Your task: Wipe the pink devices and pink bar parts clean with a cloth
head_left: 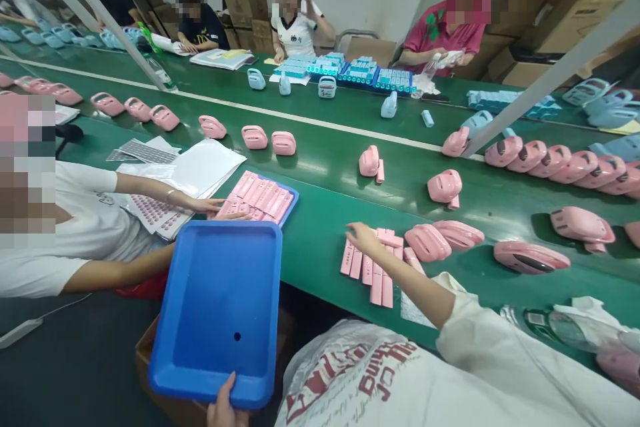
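My left hand (227, 407) grips the near rim of an empty blue plastic tray (215, 293), thumb on top; its other fingers are mostly hidden below. The tray tilts in front of the table edge, with a small dark hole near its lower end. My right hand (364, 238) reaches over the green table, fingers apart and nothing visible in them. Close under it lies a group of small pink rectangular bars (383, 287), some with printed marks. Pink rounded casings (429, 242) with handle-like loops lie just right of the bars.
At left, a co-worker's hands (220, 210) rest at a second blue tray (290, 205) filled with pink bars. Paper sheets (205, 167) lie behind. More pink casings (255, 137) line the green table (320, 197). Across it, people sit by blue parts (360, 70). A slanted post (540, 87) stands right.
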{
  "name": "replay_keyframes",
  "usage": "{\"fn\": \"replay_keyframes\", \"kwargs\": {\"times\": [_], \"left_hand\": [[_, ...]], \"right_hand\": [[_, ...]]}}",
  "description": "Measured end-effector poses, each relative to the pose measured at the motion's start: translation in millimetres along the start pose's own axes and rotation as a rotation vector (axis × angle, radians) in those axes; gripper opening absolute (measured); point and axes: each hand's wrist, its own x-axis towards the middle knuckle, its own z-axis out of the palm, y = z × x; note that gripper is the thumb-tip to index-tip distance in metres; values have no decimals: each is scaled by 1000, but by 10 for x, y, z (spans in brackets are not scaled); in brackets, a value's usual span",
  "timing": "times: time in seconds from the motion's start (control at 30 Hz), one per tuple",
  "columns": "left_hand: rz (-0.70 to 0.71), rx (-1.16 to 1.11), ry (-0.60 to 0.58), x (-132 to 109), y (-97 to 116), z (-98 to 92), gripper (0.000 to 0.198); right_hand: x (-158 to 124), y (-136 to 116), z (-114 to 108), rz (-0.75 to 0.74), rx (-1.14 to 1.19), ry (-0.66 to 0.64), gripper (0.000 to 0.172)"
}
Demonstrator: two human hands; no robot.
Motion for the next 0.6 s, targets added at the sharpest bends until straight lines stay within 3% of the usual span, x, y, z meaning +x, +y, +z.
{"fn": "replay_keyframes", "kwargs": {"times": [0.1, 0.23, 0.4, 0.6], "left_hand": [[33, -20, 16, 164, 143, -99, 27], [90, -24, -11, 323, 408, -94, 29], [140, -63, 15, 411, 756, 139, 32], [278, -52, -111, 696, 1169, 622, 27]], "right_hand": [[313, -603, 433, 58, 246, -197, 29], [643, -1113, 868, 162, 511, -284, 33], [790, -1201, 1018, 272, 677, -270, 33], [813, -1112, 1066, 344, 719, -237, 33]]}}
